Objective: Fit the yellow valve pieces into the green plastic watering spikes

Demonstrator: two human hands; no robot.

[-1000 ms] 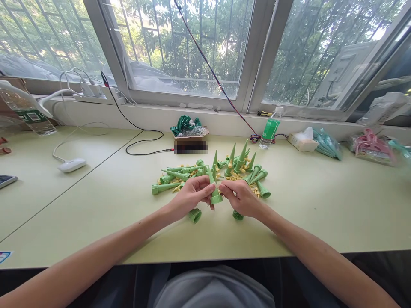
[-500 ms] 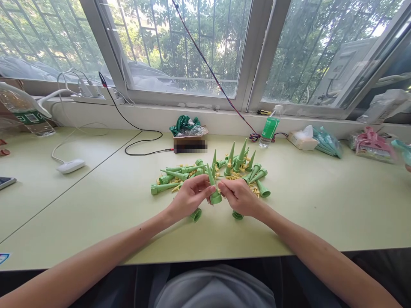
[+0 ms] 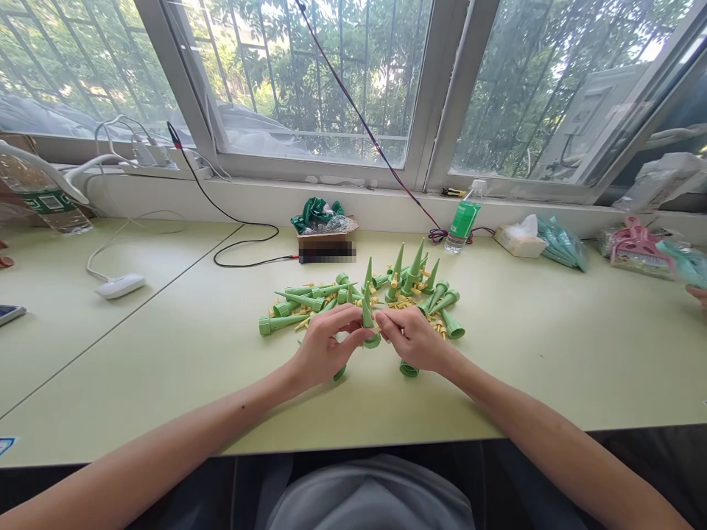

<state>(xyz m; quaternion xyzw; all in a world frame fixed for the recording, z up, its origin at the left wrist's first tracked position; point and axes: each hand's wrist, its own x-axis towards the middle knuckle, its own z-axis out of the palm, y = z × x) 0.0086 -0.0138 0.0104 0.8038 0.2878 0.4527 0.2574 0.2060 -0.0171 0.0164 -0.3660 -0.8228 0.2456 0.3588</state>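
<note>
My left hand [image 3: 331, 342] is closed around a green plastic watering spike [image 3: 367, 313], its point upward and its capped end low. Close against the spike's side, my right hand [image 3: 412, 337] is pinched together; a hint of a small yellow valve [image 3: 378, 330] shows at its fingertips, mostly hidden. Behind both hands spreads a pile of similar green spikes [image 3: 284, 324] mixed with yellow valves [image 3: 406, 302]. Several spikes stand upright, such as the tall one [image 3: 413, 274]. A green cap end [image 3: 409, 369] lies under my right hand, and another [image 3: 339, 373] is partly covered by my left.
At the back are a small cardboard box [image 3: 327, 230] with green plastic, a water bottle [image 3: 464, 221], a tissue box [image 3: 519, 241] and a pink dustpan [image 3: 638, 243]. A white device [image 3: 120, 285] with a cable lies left. Another person's hand [image 3: 699, 294] shows at the right edge.
The spike in my left hand has turned more upright, and the left fingers have shifted slightly lower over its base. My right hand stays nearly in place. At far right, the other person's hand has moved inward.
</note>
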